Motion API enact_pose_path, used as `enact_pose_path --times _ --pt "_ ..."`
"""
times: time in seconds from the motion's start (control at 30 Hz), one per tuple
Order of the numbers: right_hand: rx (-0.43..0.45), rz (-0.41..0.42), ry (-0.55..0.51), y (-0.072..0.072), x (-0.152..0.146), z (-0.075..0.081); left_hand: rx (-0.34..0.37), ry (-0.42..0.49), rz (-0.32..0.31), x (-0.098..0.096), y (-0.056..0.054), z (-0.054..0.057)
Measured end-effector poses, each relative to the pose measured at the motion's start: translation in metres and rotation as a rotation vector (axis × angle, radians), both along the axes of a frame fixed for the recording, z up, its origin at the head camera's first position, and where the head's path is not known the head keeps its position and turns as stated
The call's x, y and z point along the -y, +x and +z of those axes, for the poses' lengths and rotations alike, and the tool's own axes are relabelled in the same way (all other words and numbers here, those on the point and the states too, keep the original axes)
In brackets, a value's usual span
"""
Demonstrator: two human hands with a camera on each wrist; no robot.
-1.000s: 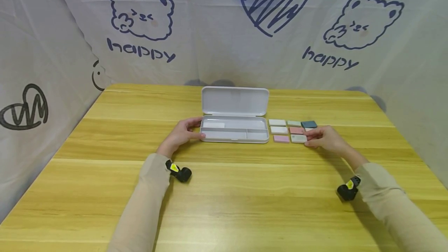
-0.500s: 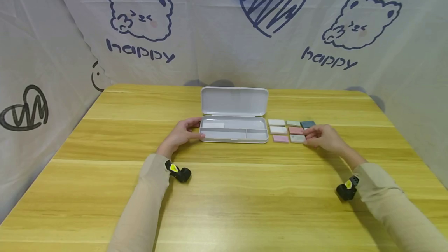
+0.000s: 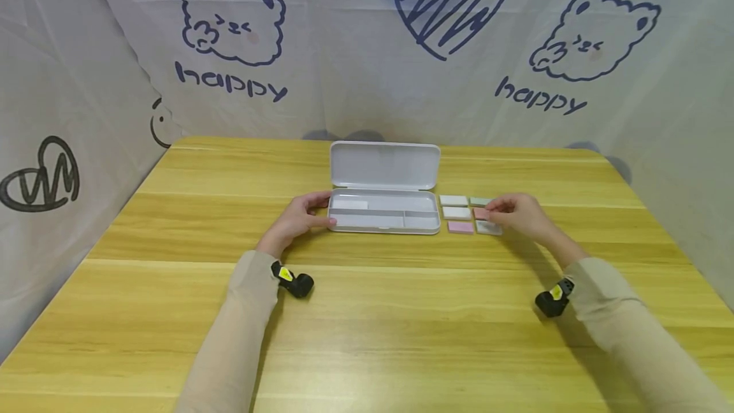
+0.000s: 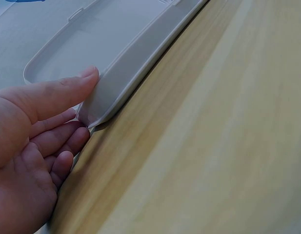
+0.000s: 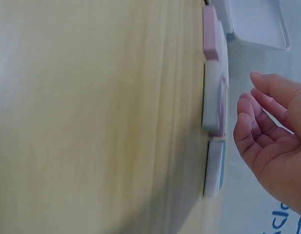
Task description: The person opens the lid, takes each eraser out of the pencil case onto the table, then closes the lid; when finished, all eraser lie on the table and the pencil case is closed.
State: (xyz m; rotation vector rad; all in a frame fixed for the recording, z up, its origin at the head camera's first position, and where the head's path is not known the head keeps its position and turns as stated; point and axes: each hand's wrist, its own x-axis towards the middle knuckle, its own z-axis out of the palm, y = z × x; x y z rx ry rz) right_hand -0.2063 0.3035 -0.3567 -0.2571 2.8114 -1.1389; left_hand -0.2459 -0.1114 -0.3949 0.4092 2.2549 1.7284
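Note:
My left hand (image 3: pixel 295 223) holds the left end of an open white pencil case (image 3: pixel 384 231), thumb on its front corner and fingers at the end. In the left wrist view the thumb (image 4: pixel 67 95) lies on the rim. A small white block (image 3: pixel 351 205) is in the case's rear compartment. Right of the case, several small eraser-like blocks lie in rows: a pink block (image 3: pixel 460 227), a white block (image 3: pixel 457 213), a salmon block (image 3: pixel 480 213), a green block (image 3: pixel 479 201). Above their right end hovers my right hand (image 3: pixel 522 217), fingers loosely curled, nothing between them.
The case lid (image 3: pixel 385 166) stands raised at the back. In the right wrist view, another white block (image 5: pixel 214 168) with a blue one behind it lies below the hand. A wooden table (image 3: pixel 367 336) spans the front; a printed cloth (image 3: pixel 344 81) hangs behind.
My right hand has lifted off the blocks' right end and moved slightly left, now covering the blue block in the head view. The left hand and case have stayed put.

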Motion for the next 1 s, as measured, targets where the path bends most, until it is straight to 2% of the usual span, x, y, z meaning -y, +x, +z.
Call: enact_pose_path --times 0.4,0.77,1.0 --pt "-0.056 0.022 -0.033 -0.016 0.035 -0.004 0.009 -0.005 -0.004 0.000 0.003 0.003" --pt "-0.038 0.035 -0.064 -0.026 0.068 -0.005 -0.002 -0.005 -0.001 0.000 0.002 0.003" --pt "-0.077 0.071 -0.124 -0.031 0.089 -0.004 0.002 0.002 -0.004 0.000 0.002 0.003"
